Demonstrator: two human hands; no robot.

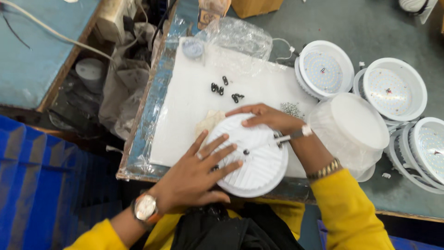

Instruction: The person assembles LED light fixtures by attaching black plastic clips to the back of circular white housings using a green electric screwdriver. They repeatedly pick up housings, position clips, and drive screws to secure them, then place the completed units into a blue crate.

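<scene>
Now left hand (203, 169) spread flat, pinning white ribbed lamp housing (252, 157) at desk (370, 28) near edge. Right hand (266, 115) fingers pressed on rim. I'd hold firm, align small black screw (246, 151) square.

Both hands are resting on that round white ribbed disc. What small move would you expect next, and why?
Probably the right hand reaching for one of the small black pieces on the white sheet. The left hand lies flat on the disc, a black piece already sits near its middle, and more lie loose just beyond.
</scene>
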